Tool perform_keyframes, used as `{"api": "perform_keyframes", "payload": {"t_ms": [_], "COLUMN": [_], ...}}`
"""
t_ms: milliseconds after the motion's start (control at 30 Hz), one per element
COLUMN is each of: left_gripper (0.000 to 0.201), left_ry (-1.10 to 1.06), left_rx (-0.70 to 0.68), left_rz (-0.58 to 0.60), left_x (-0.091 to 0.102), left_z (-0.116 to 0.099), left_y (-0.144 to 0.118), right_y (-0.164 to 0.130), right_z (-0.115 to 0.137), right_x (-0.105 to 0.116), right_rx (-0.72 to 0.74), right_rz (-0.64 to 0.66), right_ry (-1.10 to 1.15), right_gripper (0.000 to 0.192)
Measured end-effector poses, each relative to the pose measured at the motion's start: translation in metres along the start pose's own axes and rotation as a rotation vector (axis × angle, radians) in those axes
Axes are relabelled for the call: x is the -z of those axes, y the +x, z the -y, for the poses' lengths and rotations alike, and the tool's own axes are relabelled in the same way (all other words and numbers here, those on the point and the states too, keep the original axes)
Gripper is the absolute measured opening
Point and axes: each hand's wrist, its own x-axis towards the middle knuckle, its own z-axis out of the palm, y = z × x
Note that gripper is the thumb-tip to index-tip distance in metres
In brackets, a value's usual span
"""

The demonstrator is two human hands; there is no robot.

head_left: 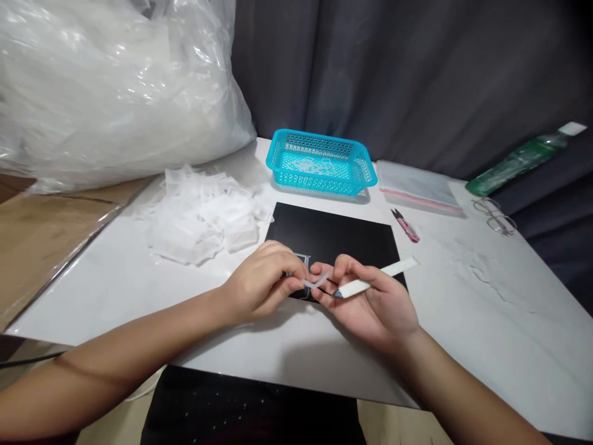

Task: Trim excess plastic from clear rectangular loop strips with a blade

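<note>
Over the black mat [333,238], the left hand [259,281] pinches a small clear strip [317,281]; the right hand [370,303] pinches its other end and grips a white tool [377,277].

Both arms are bare from the elbows down to the left hand [259,281] and the right hand [375,303], with no sleeves, no watch, no rings and no gloves on them, and the short fingernails are plain with no paint on them at all.
</note>
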Motion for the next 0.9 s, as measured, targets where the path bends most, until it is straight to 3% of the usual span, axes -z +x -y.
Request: {"api": "perform_keyframes", "payload": {"t_ms": [100, 167, 233, 400, 600, 900], "left_gripper": [0.013, 0.012, 0.010, 0.018, 0.017, 0.019], "left_ry": [-0.006, -0.011, -0.031, -0.285, -0.395, -0.339], "left_rx": [0.050, 0.067, 0.089, 0.140, 0.074, 0.064], "left_rz": [-0.015, -0.020, -0.019, -0.060, -0.085, -0.123], "left_x": [0.002, 0.002, 0.001, -0.007, -0.010, -0.009], "left_z": [-0.002, -0.004, -0.005, -0.006, -0.009, -0.010], "left_y": [0.000, -0.001, -0.004, -0.010, -0.003, 0.000], "right_y": [-0.003, -0.008, -0.013, -0.022, -0.028, -0.027], "right_z": [-0.001, -0.005, -0.011, -0.025, -0.019, -0.021], "right_x": [0.001, 0.002, 0.001, -0.003, -0.009, -0.007], "right_rx": [0.177, 0.357, 0.445, 0.347, 0.333, 0.317], "right_rz": [-0.079, -0.126, -0.147, -0.069, -0.172, -0.059], "right_ry": [-0.183, -0.417, -0.660, -1.008, -1.173, -1.227], "right_gripper": [0.009, 0.008, 0.015, 0.038, 0.018, 0.016]}}
